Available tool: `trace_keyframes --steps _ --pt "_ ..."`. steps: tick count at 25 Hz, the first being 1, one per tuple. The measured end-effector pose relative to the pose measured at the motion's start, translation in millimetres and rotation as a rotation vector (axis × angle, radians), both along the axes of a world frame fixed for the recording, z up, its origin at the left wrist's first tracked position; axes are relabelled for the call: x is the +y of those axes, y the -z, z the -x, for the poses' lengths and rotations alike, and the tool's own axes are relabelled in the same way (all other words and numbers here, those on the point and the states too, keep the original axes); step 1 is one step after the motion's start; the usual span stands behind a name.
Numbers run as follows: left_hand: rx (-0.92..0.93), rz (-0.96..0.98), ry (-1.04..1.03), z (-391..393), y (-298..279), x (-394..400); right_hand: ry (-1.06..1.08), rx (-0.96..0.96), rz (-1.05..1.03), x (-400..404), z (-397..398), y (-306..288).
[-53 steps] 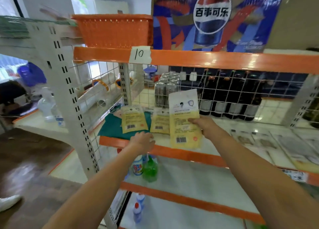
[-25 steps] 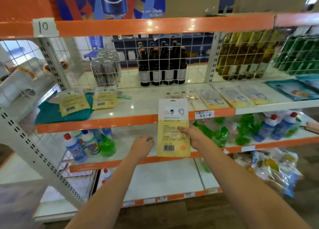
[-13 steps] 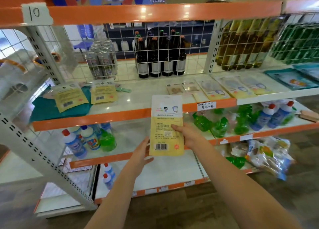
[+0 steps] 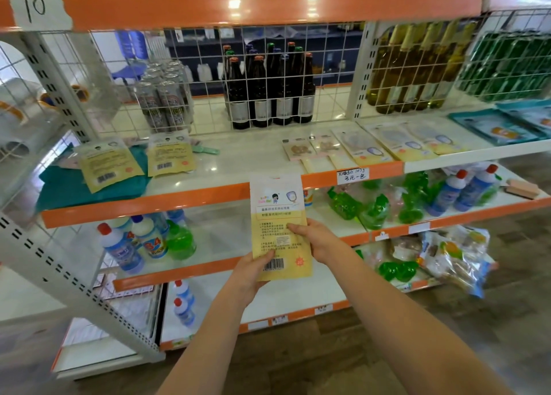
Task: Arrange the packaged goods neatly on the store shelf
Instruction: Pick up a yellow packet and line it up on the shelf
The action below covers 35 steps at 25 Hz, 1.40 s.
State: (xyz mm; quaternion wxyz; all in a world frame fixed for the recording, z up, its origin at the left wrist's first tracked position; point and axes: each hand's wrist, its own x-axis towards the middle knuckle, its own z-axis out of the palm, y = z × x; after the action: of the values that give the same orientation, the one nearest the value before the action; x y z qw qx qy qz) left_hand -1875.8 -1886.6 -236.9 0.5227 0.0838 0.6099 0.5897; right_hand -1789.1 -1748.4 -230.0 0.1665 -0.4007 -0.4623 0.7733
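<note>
Both hands hold a flat yellow-and-white packet (image 4: 278, 212) upright in front of the shelf. My left hand (image 4: 249, 275) pinches its bottom left corner by the barcode. My right hand (image 4: 317, 238) grips its right edge. Two matching yellow packets (image 4: 108, 163) (image 4: 170, 154) lie at the left of the white shelf (image 4: 238, 159), partly on a teal cloth (image 4: 74, 186). A row of similar flat packets (image 4: 360, 147) lies at the right of the same shelf.
Behind a wire grid stand cans (image 4: 161, 96), dark bottles (image 4: 268, 87) and yellow bottles (image 4: 417, 66). The shelf below holds cleaner bottles (image 4: 134, 242) and green pouches (image 4: 369, 210). Bagged goods (image 4: 456, 257) hang off the lower right. A slanted white upright (image 4: 59, 260) stands at left.
I stepped back and turned right from the shelf's left end. The packet came down from the shelf with my right hand. My left hand left the shelf edge and took its lower corner.
</note>
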Motion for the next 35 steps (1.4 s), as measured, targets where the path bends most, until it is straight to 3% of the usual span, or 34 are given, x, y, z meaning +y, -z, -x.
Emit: trace_keyframes --steps 5,10,13,16,20,25,31,35 --pt "0.202 0.074 -0.061 6 6 -1 0.093 -0.155 -0.050 -3 7 2" --pt "0.658 0.220 -0.018 11 7 -6 0.088 -0.223 -0.188 -14 23 -4" --pt "1.021 0.355 0.166 8 9 -10 0.030 -0.118 -0.021 -28 36 -7" --pt "1.251 0.425 0.252 2 11 -10 0.040 -0.046 0.083 -34 44 -2" --pt "1.472 0.340 0.356 -4 18 -18 0.155 -0.045 0.101 -30 45 6" --pt "1.513 0.188 0.511 5 15 -15 0.296 -0.078 0.074 -12 26 18" --pt "1.450 0.243 0.534 41 15 7 0.355 -0.097 0.099 5 -15 30" --pt "1.461 0.219 0.655 40 22 21 0.368 -0.108 0.105 12 -47 37"
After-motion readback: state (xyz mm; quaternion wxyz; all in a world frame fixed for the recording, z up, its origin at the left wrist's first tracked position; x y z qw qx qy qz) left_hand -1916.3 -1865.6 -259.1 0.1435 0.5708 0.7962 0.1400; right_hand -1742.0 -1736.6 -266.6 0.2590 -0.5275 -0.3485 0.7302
